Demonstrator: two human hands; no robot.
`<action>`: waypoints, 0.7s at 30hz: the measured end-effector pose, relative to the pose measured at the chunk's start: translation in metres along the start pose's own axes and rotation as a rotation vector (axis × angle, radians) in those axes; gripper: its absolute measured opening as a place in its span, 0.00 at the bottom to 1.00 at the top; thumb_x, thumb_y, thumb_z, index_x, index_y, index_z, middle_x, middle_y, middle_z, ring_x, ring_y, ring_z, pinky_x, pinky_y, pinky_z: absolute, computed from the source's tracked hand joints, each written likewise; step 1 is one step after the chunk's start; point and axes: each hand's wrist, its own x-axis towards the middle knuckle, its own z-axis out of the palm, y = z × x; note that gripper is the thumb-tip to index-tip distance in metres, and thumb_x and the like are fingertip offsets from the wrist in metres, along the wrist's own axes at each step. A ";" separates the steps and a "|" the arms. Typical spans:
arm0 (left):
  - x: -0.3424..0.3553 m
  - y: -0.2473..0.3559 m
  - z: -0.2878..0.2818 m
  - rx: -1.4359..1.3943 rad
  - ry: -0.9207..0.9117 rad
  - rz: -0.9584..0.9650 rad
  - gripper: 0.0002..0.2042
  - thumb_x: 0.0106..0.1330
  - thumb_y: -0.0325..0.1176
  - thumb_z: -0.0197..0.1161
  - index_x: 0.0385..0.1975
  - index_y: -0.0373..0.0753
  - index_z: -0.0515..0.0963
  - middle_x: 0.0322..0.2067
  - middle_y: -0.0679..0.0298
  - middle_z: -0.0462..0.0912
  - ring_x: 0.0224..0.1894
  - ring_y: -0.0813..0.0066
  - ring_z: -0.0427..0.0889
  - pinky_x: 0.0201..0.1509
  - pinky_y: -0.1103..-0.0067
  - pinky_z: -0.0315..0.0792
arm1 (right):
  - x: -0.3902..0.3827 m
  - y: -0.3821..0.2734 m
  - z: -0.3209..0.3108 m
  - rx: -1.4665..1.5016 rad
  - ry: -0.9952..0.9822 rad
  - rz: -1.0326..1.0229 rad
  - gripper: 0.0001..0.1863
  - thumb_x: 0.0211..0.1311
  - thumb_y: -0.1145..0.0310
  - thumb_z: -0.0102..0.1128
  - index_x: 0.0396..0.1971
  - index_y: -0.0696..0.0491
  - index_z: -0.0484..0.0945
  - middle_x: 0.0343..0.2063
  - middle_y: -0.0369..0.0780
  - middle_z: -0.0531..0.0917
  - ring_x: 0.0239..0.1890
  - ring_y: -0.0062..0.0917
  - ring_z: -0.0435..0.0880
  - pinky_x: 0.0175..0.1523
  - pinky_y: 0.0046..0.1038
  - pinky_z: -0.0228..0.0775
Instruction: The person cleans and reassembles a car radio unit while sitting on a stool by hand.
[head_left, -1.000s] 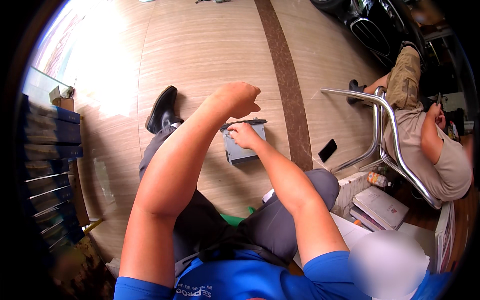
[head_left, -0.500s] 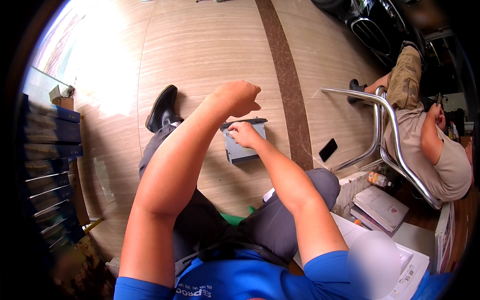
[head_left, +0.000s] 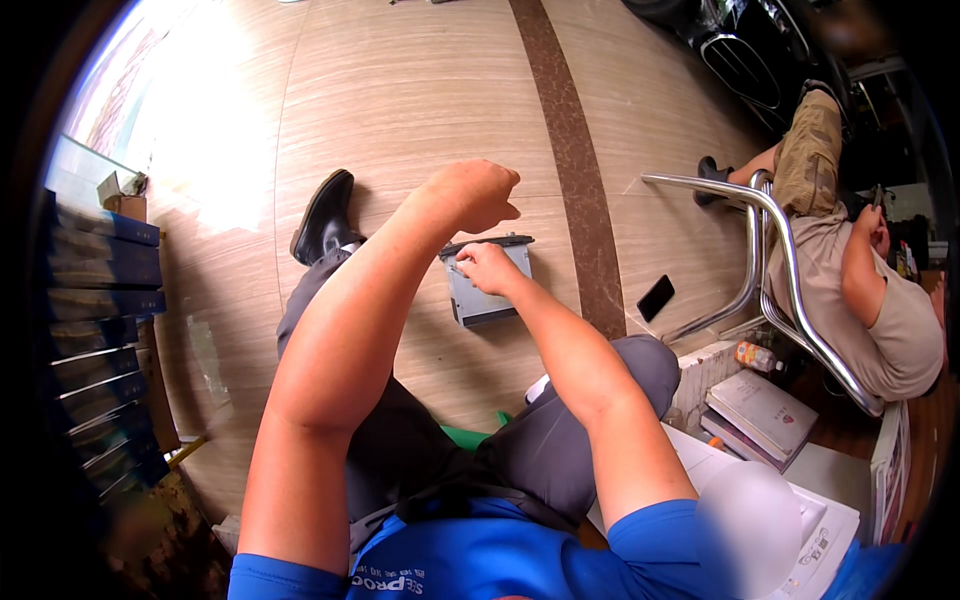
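A grey metal box with a black front panel (head_left: 485, 290), resembling a car stereo unit, rests on the floor between my feet. Over its top lies my right hand (head_left: 488, 270), fingers bent and pinched near the left edge. Whatever is between those fingertips is too small to tell. My left hand (head_left: 478, 196) hangs above the box's far side, beyond the black panel. Its fingers are curled in, and the back of the hand hides anything inside them.
A black phone (head_left: 656, 299) lies on the floor to the right. Beyond it stands a chrome tube chair frame (head_left: 790, 260), with a seated person (head_left: 835, 270) beside it. Books (head_left: 762, 415) and a bottle (head_left: 757, 357) are at the lower right. Blue boxes (head_left: 105, 260) are stacked at the left.
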 end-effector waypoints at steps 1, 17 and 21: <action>0.000 0.000 0.000 0.001 -0.002 0.001 0.25 0.65 0.42 0.60 0.60 0.38 0.69 0.49 0.50 0.80 0.54 0.53 0.76 0.57 0.64 0.71 | 0.000 -0.002 0.000 -0.055 0.005 0.013 0.14 0.60 0.68 0.57 0.43 0.56 0.81 0.27 0.42 0.85 0.24 0.24 0.82 0.36 0.29 0.76; -0.002 -0.002 0.002 -0.008 0.073 0.013 0.16 0.64 0.41 0.61 0.45 0.37 0.76 0.43 0.52 0.82 0.49 0.54 0.80 0.51 0.64 0.74 | 0.000 -0.008 -0.002 -0.100 0.054 0.067 0.14 0.60 0.68 0.57 0.43 0.57 0.81 0.27 0.43 0.85 0.24 0.25 0.83 0.35 0.29 0.76; -0.004 -0.003 0.003 -0.006 0.079 0.011 0.16 0.65 0.41 0.61 0.45 0.36 0.76 0.43 0.52 0.82 0.49 0.54 0.79 0.51 0.64 0.74 | -0.001 -0.006 0.000 -0.044 0.065 -0.044 0.14 0.60 0.68 0.58 0.42 0.58 0.81 0.27 0.44 0.85 0.24 0.25 0.83 0.34 0.30 0.76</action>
